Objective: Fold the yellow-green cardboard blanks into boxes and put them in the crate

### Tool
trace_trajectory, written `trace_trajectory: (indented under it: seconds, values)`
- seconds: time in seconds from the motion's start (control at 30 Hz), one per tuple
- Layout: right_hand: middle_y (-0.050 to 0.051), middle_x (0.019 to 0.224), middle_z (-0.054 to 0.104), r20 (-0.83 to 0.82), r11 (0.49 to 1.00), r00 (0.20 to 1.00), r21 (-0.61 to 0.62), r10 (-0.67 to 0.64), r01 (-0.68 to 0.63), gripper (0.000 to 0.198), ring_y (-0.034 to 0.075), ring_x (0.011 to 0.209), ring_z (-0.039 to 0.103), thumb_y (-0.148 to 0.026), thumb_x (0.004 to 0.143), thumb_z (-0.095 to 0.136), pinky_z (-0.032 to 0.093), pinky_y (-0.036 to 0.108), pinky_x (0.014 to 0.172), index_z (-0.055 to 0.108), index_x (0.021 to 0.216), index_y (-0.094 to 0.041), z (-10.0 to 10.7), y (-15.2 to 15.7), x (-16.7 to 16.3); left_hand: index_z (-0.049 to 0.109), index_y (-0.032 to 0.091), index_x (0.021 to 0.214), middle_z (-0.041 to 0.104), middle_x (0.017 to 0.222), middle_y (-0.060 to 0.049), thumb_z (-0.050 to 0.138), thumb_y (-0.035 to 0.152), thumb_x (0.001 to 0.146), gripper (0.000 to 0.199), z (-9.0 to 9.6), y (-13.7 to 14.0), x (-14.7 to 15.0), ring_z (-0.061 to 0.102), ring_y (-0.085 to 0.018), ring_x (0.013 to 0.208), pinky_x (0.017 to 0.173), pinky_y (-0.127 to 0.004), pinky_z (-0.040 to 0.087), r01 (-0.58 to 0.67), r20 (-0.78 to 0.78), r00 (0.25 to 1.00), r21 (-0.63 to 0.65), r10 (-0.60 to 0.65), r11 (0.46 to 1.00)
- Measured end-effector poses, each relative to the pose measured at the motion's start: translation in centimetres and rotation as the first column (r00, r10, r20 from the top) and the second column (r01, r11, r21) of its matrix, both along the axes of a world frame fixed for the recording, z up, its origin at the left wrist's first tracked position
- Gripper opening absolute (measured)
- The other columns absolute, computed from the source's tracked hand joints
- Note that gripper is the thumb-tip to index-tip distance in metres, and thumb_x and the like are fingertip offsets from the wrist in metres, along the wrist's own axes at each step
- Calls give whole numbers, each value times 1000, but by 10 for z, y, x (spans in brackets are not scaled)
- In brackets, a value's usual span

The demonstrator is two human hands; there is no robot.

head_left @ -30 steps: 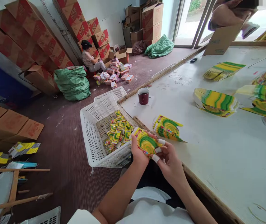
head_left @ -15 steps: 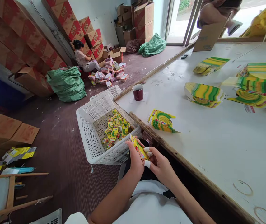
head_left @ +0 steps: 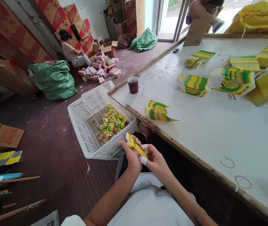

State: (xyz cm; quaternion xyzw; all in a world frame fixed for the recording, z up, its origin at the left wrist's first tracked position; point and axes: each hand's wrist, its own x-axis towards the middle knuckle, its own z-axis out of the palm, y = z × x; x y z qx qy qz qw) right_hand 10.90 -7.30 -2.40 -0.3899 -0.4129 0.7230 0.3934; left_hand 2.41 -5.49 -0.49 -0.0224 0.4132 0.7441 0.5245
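Note:
A small yellow and green printed carton (head_left: 135, 146) is held in front of my lap between both hands. My left hand (head_left: 132, 157) cradles it from the left and below, its thumb pointing up along the side. At the lower right end, my right hand (head_left: 154, 160) pinches the carton with thumb and fingertips; white tape wraps some of those fingertips. Just beyond my hands stands a white plastic crate (head_left: 77, 122), with many similar small cartons (head_left: 110, 128) lying loose in its bottom. A stack of flat cartons (head_left: 157, 110) rests on the table near its edge.
The white table (head_left: 195, 125) runs along my right, bearing a dark red mug (head_left: 133, 85) and more flat carton stacks (head_left: 193, 85). Across the floor, a person (head_left: 71, 50) sits by a pile of small boxes (head_left: 103, 67). A green sack (head_left: 54, 80) and a wooden stool frame (head_left: 13, 194) are at left.
The view has swung slightly, so the scene sits further left and higher. Both hands still hold the carton, whose printed broad face now shows more fully.

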Motion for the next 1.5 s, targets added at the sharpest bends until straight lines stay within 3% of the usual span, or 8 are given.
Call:
trace_trajectory:
  seconds: [0.3, 0.67, 0.93, 1.03, 1.1, 1.27, 1.37, 1.5]
  values:
    - [-2, 73, 60, 24, 993, 993, -27, -113, 114, 49, 16, 66, 58, -58, 67, 78, 48, 29, 65, 62, 101, -26, 6, -6, 31, 68, 19, 86, 65, 79, 1, 82, 56, 64, 45, -19, -25, 11, 60, -12, 73, 69, -22, 47, 160, -209, 968, 90, -138, 983]
    - [0, 72, 69, 53, 991, 991, -43, -122, 125, 42, 17, 62, 62, -55, 59, 85, 53, 31, 60, 68, 79, -22, 7, -33, 22, 67, 19, 90, 71, 82, 0, 76, 56, 71, 42, -35, -52, 3, 63, -12, 69, 65, -22, 49, 146, -325, 940, 95, -108, 985]
    - [0, 63, 60, 236, 960, 952, 245, -196, 137, 25, 17, 59, 55, -47, 67, 78, 48, 32, 57, 72, 66, -22, -1, -17, 27, 65, 17, 75, 67, 72, 0, 77, 54, 70, 39, -27, -47, -20, 61, -12, 65, 63, -23, 49, 223, -450, 877, 70, -169, 972]
    - [2, 72, 61, 387, 833, 882, 552, -269, 12, 11, 19, 68, 57, -29, 79, 67, 47, 32, 63, 78, 80, -25, -3, -5, 41, 67, 18, 90, 69, 89, -2, 82, 47, 67, 39, -7, -42, -48, 64, -15, 84, 78, -24, 50, 235, -543, 823, 59, -167, 970]
    - [4, 77, 65, 502, 616, 796, 757, -338, -216, 27, 19, 73, 59, -16, 88, 53, 47, 32, 67, 78, 88, -27, -2, 0, 50, 65, 19, 99, 69, 100, -4, 83, 44, 65, 47, 6, -41, -65, 64, -18, 95, 91, -30, 48, 298, -650, 729, 22, -213, 954]
    - [3, 77, 73, 533, 187, 739, 844, -412, -503, 31, 17, 73, 59, -10, 96, 48, 47, 32, 70, 75, 88, -25, 6, -2, 53, 49, 18, 130, 63, 126, -13, 90, 43, 49, 94, 10, -46, -73, 58, -32, 118, 106, -50, 42, 669, -792, -30, -469, -610, 577]
    - [4, 79, 73, 507, 159, 738, 856, -445, -492, 29, 17, 73, 60, -13, 96, 49, 50, 31, 69, 74, 84, -24, 8, -5, 48, 48, 18, 129, 64, 122, -11, 87, 40, 53, 89, -4, -49, -57, 61, -32, 112, 99, -47, 47, 735, -697, -163, -558, -698, 385]
    - [6, 88, 71, 396, 236, 717, 918, -573, -319, 31, 17, 81, 65, -12, 96, 46, 56, 29, 70, 74, 91, -25, 1, -10, 48, 48, 19, 121, 65, 112, -6, 80, 30, 60, 70, -14, -54, -38, 62, -27, 103, 92, -42, 49, 642, -718, -83, -569, -691, 514]
